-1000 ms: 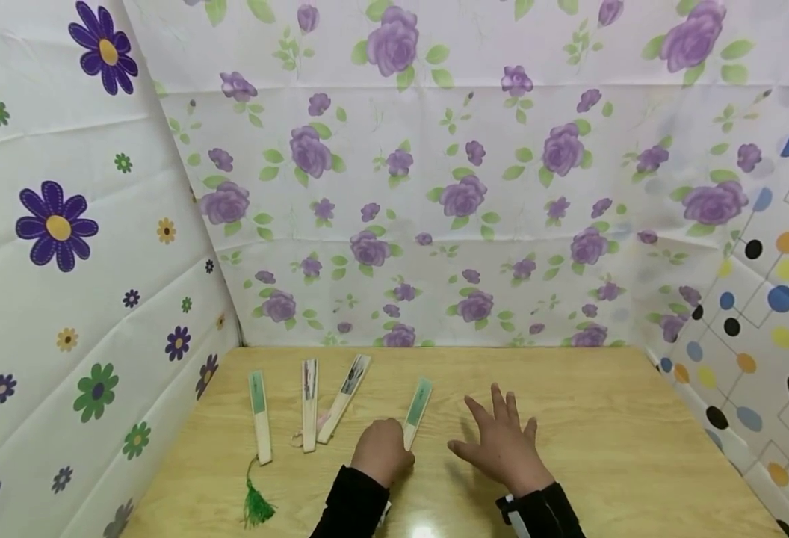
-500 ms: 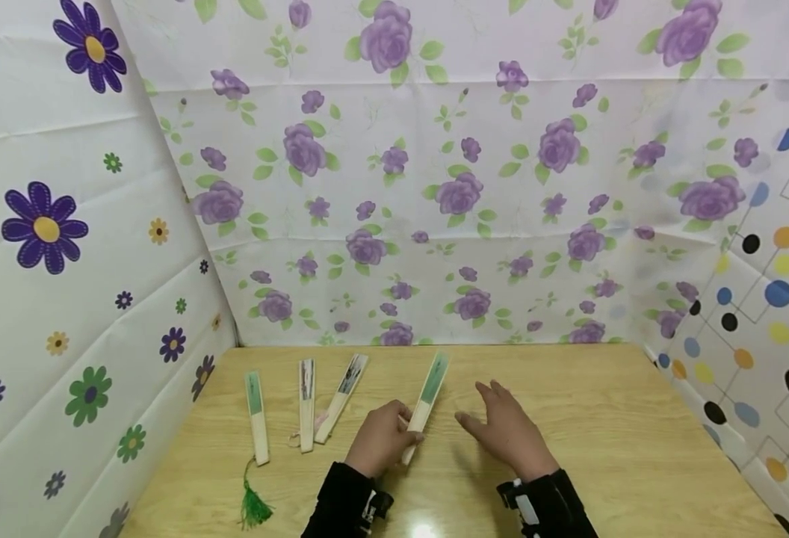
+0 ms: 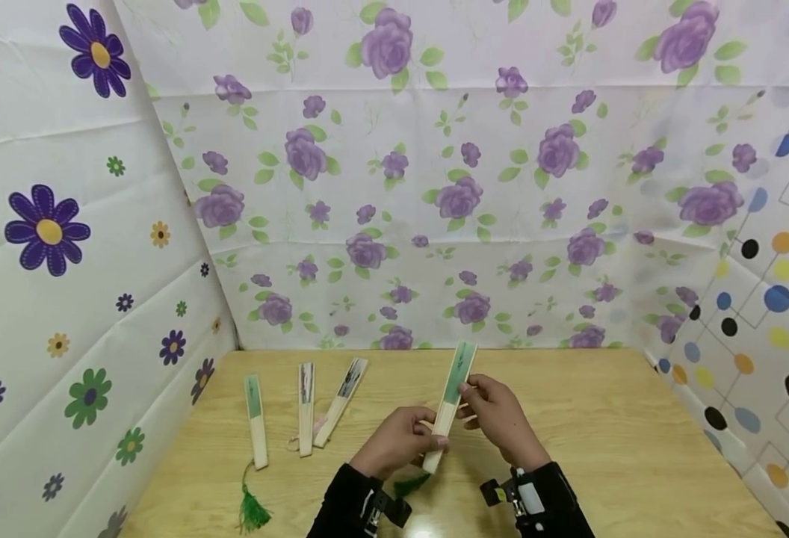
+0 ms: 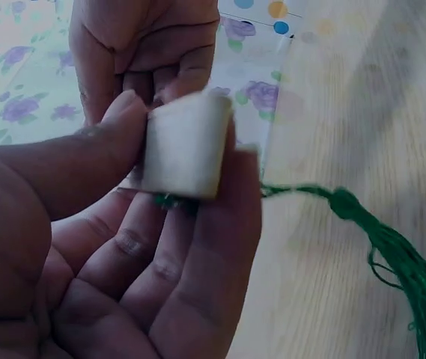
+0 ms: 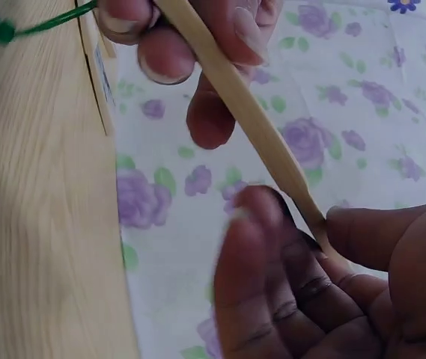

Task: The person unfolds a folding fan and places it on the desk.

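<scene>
A folded hand fan [image 3: 448,409], pale wood below and green above, is held up at a slant between both hands. My left hand [image 3: 397,442] grips its lower wooden end, thumb on top and fingers beneath. My right hand [image 3: 504,422] pinches the green upper part, with its thumb on the near face and fingers behind, as the slim fan edge [image 5: 246,105] shows in the right wrist view. From the lower end hangs a green tassel [image 4: 403,262], large in the left wrist view.
Three more folded fans lie on the wooden table [image 3: 603,433] to the left: a green one [image 3: 257,422] with a green tassel [image 3: 253,512], and two with dark patterned tops, one upright [image 3: 306,411] and one slanted [image 3: 341,403]. Flowered cloth [image 3: 421,172] hangs behind.
My left hand has lifted the fan off the table and carried it to the right. My right hand, earlier spread and apart from it, now pinches the fan's upper part.
</scene>
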Motion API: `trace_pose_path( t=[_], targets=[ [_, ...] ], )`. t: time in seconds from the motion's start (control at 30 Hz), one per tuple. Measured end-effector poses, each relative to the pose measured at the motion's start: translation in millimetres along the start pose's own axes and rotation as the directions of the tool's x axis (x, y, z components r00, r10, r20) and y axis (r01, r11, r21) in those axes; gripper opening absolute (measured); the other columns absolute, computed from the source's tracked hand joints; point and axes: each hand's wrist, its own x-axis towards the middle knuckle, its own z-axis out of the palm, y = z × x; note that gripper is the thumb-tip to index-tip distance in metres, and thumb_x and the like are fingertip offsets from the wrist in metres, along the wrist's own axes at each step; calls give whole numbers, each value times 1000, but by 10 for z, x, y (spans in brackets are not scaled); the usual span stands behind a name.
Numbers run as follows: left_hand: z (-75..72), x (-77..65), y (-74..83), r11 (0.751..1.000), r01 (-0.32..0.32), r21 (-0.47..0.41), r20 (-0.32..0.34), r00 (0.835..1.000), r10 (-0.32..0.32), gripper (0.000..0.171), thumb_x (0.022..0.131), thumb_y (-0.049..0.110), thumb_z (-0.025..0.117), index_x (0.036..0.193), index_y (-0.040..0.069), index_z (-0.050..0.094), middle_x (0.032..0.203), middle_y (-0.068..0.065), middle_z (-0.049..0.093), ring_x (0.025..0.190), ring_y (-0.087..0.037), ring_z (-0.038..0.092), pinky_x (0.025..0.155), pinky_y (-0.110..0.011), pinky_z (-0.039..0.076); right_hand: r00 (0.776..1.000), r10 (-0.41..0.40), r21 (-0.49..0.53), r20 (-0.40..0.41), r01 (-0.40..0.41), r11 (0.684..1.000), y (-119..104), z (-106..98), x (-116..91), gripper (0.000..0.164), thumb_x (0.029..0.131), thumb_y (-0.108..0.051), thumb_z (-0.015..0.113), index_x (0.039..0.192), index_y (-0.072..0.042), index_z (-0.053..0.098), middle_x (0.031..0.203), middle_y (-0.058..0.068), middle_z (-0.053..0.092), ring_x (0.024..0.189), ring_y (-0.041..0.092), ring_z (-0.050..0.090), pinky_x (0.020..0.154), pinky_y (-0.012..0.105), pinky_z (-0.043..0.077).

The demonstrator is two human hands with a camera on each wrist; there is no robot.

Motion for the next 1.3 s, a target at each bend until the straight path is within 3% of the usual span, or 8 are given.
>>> trace_pose_path(
  t=[0.17,0.3,0.43,0.53,0.67,0.87,1.03,1.3],
  targets=[
    [65,69,-17,999,-18,47,-48,999,21,29,109,9,77,136,2,72,104,-20,78,83,-20,72,74,-38,65,999,13,71,37,-16,997,13,32,-10,31,123,-22,56,140,1,67,116,16,77,100,23,78,83,35,73],
    [97,106,-14,995,-66,71,-88,994,72,22,109,9,77,129,0,74,102,-25,77,78,-18,65,70,-33,54,998,11,87,67,-17,996,22,56,-14,31,123,-22,56,142,1,64,117,18,76,101,24,77,86,35,72],
    [119,111,-5,996,-72,55,-95,993,76,21,110,7,75,129,-2,74,111,-30,79,87,-20,75,75,-35,64,998,14,85,55,-18,996,12,52,-28,30,122,-21,57,142,1,64,117,18,76,100,24,78,87,36,72],
    [130,105,4,998,-64,27,-99,993,67,21,110,5,74,130,-3,73,113,-27,80,95,-25,80,80,-38,69,999,24,83,33,-27,996,-2,47,-38,30,121,-20,58,142,1,66,116,18,78,97,23,78,84,36,72],
    [147,122,35,998,-51,-36,-122,991,46,21,109,6,77,128,-3,75,109,-19,81,93,-24,81,80,-39,72,999,35,84,-20,-34,996,-18,48,-30,30,120,-19,62,140,3,69,112,16,82,89,20,79,77,32,72],
    [139,162,49,997,-61,-47,-177,983,51,23,108,7,78,128,-5,78,109,-17,84,87,-13,77,75,-32,68,991,91,166,-93,-75,983,-16,61,5,25,118,-15,66,128,7,70,98,11,81,78,15,80,69,27,71],
    [140,160,41,996,-73,-50,-216,975,61,28,109,6,77,133,-6,77,113,-19,85,88,-12,76,73,-28,65,984,115,200,-133,-87,976,-12,88,3,23,118,-14,66,124,8,70,102,12,78,77,14,80,69,27,71],
    [148,147,74,994,-94,-51,-195,977,83,29,110,7,75,136,-8,76,116,-24,84,90,-12,77,76,-28,64,984,100,177,-149,-73,982,-56,86,-5,23,118,-15,66,123,7,71,101,14,80,77,15,80,68,26,71]
  ],
)
